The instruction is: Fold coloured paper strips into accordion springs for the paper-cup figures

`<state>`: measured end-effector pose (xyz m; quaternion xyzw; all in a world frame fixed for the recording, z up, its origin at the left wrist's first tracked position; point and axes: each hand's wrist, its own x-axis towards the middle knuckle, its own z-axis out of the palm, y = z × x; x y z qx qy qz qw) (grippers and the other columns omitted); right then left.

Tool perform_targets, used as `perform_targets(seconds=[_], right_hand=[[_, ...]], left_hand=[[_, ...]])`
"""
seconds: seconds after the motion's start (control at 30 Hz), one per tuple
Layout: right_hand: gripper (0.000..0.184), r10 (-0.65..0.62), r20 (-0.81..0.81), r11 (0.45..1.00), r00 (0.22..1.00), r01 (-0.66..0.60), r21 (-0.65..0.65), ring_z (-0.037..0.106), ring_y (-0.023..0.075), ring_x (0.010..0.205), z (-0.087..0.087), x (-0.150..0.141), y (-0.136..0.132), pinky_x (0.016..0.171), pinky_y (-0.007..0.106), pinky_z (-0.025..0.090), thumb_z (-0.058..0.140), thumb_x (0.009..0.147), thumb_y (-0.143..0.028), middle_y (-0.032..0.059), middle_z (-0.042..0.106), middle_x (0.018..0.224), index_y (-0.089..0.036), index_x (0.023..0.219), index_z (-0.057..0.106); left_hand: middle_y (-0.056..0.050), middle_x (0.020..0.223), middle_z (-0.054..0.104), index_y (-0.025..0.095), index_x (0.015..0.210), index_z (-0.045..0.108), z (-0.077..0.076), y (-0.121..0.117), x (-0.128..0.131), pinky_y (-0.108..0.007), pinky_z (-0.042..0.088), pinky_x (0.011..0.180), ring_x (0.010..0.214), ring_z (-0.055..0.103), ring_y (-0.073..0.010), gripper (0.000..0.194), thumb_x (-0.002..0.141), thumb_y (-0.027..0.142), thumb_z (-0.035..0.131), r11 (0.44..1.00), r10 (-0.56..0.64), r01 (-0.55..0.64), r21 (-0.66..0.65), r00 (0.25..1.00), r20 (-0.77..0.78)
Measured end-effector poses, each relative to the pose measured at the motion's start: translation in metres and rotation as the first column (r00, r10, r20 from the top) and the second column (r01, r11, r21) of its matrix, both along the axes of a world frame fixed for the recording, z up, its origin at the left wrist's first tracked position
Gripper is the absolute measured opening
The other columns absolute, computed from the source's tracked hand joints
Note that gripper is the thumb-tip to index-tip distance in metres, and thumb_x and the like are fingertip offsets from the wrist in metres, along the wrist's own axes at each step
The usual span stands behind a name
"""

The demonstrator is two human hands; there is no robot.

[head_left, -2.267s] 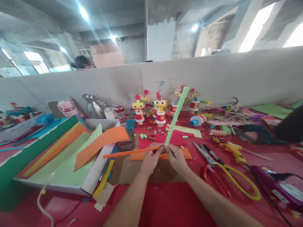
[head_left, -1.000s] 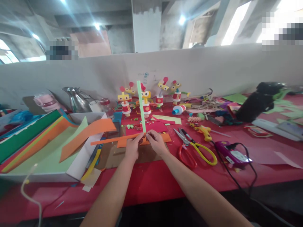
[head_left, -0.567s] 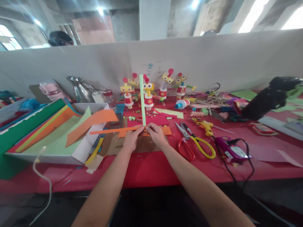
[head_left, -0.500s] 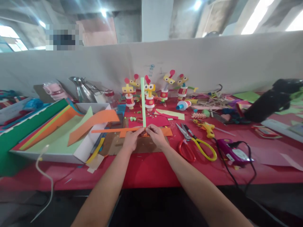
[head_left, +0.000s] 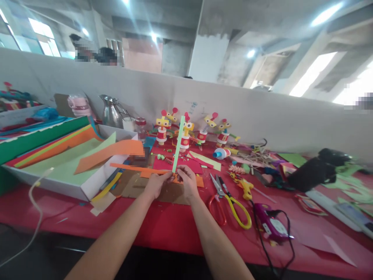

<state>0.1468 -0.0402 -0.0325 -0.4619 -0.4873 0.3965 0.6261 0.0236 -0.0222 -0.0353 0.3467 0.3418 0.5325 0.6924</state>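
Note:
Both my hands meet over a brown cardboard piece (head_left: 171,194) on the red table. My left hand (head_left: 159,183) pinches the joined ends of a light green paper strip (head_left: 178,144) and an orange paper strip (head_left: 128,167). The green strip stands up and away from me; the orange one runs out to the left. My right hand (head_left: 186,179) has its fingers closed at the same joint, which they partly hide. Beneath the hands lies a wider orange paper piece (head_left: 198,181). Paper-cup figures (head_left: 184,140) with yellow heads stand behind the green strip.
Left stands a white box (head_left: 87,187) of coloured paper. To the right lie red-and-yellow-handled scissors (head_left: 225,202), a yellow glue gun (head_left: 247,189) and a purple device (head_left: 269,223) with a black cord. Paper scraps, a pitcher (head_left: 112,112) and a glue bottle (head_left: 222,153) lie farther back.
The camera view has tilted and shifted. The green strip, upright before, now leans to the right at its top. Both hands stay together at the strips' joint.

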Motion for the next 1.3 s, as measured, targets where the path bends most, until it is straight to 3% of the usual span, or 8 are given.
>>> perform_targets(seconds=[0.23,0.47,0.9,1.3], right_hand=[[0.019,0.053,-0.037,0.998,0.998,-0.054,-0.025,0.047,0.0108,0.053,-0.002,0.004,0.006,0.054,0.025,0.040,0.061,0.070,-0.036,-0.0029,0.052,0.058,-0.018,0.077,0.062],[0.017,0.113,-0.003,0.993,0.994,-0.113,-0.031,0.057,0.0146,0.068,-0.004,0.005,0.005,0.065,0.027,0.047,0.068,0.068,-0.032,0.0016,0.064,0.073,-0.018,0.077,0.065],[0.018,0.026,0.008,0.999,1.000,-0.026,-0.021,0.056,0.0135,0.067,-0.013,-0.001,0.000,0.064,0.025,0.046,0.071,0.063,-0.032,-0.0015,0.062,0.069,-0.019,0.074,0.065],[0.011,0.057,0.025,0.996,0.998,-0.059,0.072,0.057,0.0139,0.067,-0.018,0.009,-0.001,0.066,0.026,0.046,0.064,0.070,-0.030,-0.0011,0.063,0.071,-0.020,0.075,0.065]], left_hand=[[-0.007,0.063,0.070,0.009,0.069,0.072,-0.002,-0.002,0.001,-0.031,0.053,0.065,0.059,0.065,-0.0173,0.033,0.045,0.028,0.085,1.000,0.005,-0.005,0.016,1.000,-0.018],[-0.007,0.066,0.070,0.011,0.071,0.071,0.002,0.004,-0.010,-0.033,0.053,0.068,0.062,0.066,-0.0184,0.029,0.049,0.025,0.083,0.999,-0.018,0.020,0.038,0.999,-0.037],[-0.005,0.060,0.068,0.013,0.067,0.067,0.007,0.000,-0.010,-0.033,0.053,0.067,0.067,0.067,-0.0213,0.025,0.049,0.025,0.079,0.997,-0.058,0.063,0.050,0.993,-0.105],[-0.001,0.056,0.065,0.014,0.068,0.064,-0.001,0.000,0.006,-0.030,0.050,0.062,0.056,0.063,-0.0160,0.023,0.049,0.023,0.073,0.998,0.034,-0.027,0.064,0.993,-0.110]])
